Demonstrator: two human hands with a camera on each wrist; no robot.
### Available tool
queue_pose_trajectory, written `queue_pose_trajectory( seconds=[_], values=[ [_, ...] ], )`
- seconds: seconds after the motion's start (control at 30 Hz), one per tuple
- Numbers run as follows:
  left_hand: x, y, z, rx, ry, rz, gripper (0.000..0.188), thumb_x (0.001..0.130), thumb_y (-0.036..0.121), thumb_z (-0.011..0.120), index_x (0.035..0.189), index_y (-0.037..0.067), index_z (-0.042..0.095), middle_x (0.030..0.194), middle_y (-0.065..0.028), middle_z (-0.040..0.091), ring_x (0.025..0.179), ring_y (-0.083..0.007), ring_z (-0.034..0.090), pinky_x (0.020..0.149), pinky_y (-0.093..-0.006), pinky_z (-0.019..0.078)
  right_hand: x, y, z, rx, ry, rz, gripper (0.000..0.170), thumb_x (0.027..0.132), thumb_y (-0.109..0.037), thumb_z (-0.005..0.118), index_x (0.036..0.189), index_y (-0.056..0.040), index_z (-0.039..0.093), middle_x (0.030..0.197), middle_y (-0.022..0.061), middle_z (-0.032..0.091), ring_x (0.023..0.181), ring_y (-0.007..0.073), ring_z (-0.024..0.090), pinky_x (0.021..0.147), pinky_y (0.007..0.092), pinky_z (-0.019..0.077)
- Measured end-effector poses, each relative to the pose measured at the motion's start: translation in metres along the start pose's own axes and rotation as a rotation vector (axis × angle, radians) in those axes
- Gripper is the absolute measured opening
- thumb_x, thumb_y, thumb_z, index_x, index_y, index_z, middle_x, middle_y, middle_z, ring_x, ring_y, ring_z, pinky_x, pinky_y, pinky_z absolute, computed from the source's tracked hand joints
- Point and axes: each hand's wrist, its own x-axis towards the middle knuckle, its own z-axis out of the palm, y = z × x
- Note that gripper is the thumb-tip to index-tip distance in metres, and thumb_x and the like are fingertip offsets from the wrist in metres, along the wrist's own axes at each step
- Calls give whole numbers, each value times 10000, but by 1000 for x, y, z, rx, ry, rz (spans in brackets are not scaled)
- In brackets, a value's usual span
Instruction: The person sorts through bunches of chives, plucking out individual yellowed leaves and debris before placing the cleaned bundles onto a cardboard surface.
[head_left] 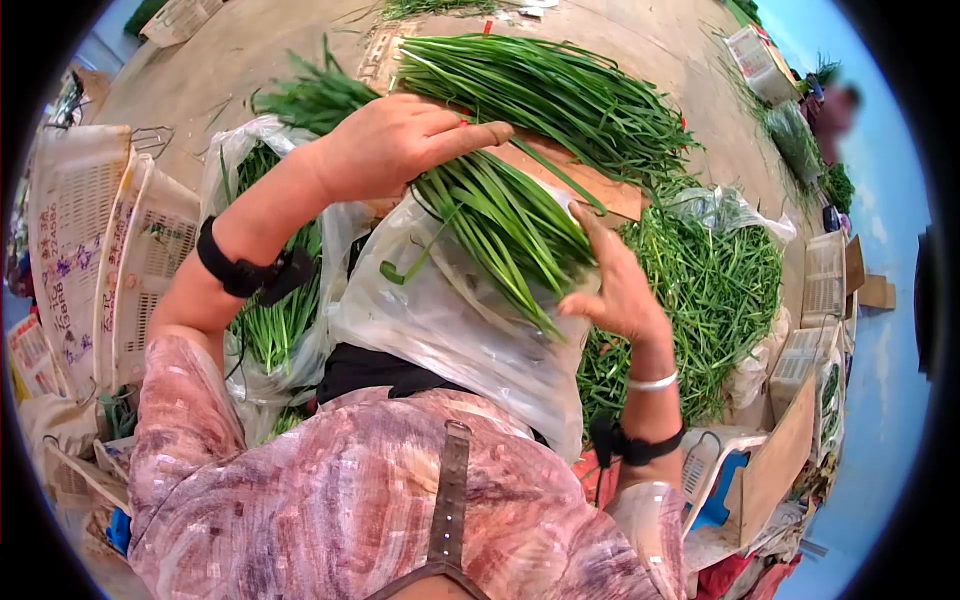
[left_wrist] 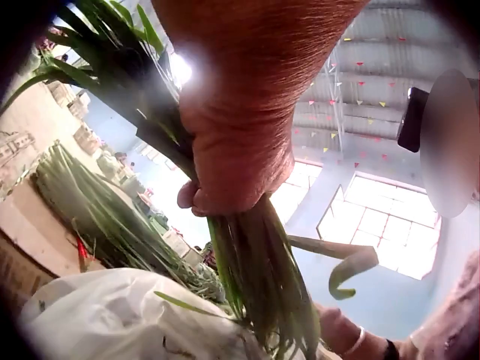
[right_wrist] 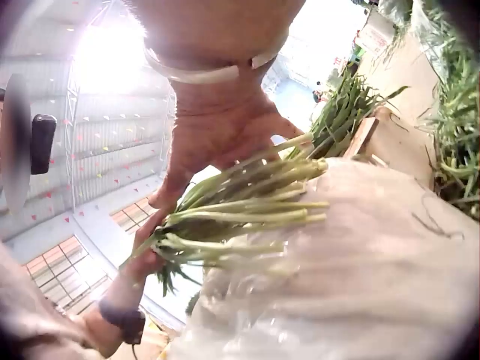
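Note:
My left hand (head_left: 405, 145) grips a bunch of long green leafy stalks (head_left: 510, 220) around its middle; the leafy tops stick out past the wrist at the upper left. In the left wrist view the fingers of that hand (left_wrist: 232, 165) wrap the bunch (left_wrist: 259, 270). At the pale cut ends, my right hand (head_left: 625, 285) is spread, thumb and fingers apart. The right wrist view has this hand (right_wrist: 225, 135) beside the stalk ends (right_wrist: 255, 202); whether it touches them is unclear. Beneath lies a whitish plastic sheet (head_left: 400, 300) over the lap.
A large pile of stalks (head_left: 540, 100) lies on a brown board (head_left: 615, 197) ahead. Loose green trimmings (head_left: 700, 300) fill a bag at the right. Another bag (head_left: 340, 240) with stalks stands at the left, near white crates (head_left: 155, 260). More crates (head_left: 825, 265) line the right side.

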Motion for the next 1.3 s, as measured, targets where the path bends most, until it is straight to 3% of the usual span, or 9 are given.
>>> queue_pose_trajectory(
  seconds=[0.17,0.33,0.7,0.77,0.83,0.9,0.93,1.07,1.3],
  values=[
    [29,-18,-2,50,-138,56,763,614,8,611,1335,154,412,865,-46,598,799,-242,580,718,-333,453,-15,-26,40,-181,133,58,1335,420,-635,771,1401,15,142,1311,264,379,1195,404,380,1015,463,270],
    [50,-35,7,-37,-191,120,762,588,-13,635,1305,151,438,848,-43,577,814,-258,567,748,-350,429,-8,-28,65,-284,393,211,960,576,-103,788,1363,2,248,1172,215,490,1070,395,470,924,450,372],
    [146,-99,15,164,306,460,535,730,158,634,1246,108,503,1013,-63,602,939,-248,578,867,-354,436,28,-4,4,106,597,310,404,692,19,675,1060,4,509,890,122,635,758,162,626,655,276,497],
    [151,-116,50,515,73,222,853,754,268,636,1437,128,144,1437,-215,222,1355,-322,196,1086,-548,104,38,19,3,110,547,400,348,685,48,642,1003,13,505,811,119,603,648,144,599,549,286,490],
    [142,-118,54,393,-146,45,928,714,208,681,1445,197,110,1483,-133,149,1379,-335,91,1050,-633,37,48,32,2,358,287,687,319,689,68,602,984,13,493,740,91,560,544,135,550,470,292,466],
    [131,-101,37,749,210,70,531,739,136,658,1242,87,496,1045,-68,591,977,-266,571,912,-359,430,37,85,31,454,230,656,384,691,93,578,1050,-5,483,694,36,538,498,124,506,441,259,426],
    [122,-94,38,747,210,75,531,739,136,658,1242,87,496,1045,-68,591,977,-266,571,912,-359,430,37,81,29,519,213,677,397,689,87,586,1061,-5,485,683,27,533,500,122,503,442,258,422],
    [93,-23,37,-1252,-6,-696,534,770,149,685,1249,74,462,1146,-73,549,1081,-193,523,890,-342,451,38,79,19,568,124,721,407,692,55,613,1078,-11,499,714,15,535,517,111,500,443,259,420],
    [99,101,128,-2381,83,-1218,384,784,263,711,1100,101,565,1031,-20,577,1018,-151,528,861,-323,455,52,26,-20,838,162,588,256,740,-37,667,965,23,559,774,62,603,588,117,558,497,254,472]
  ],
)
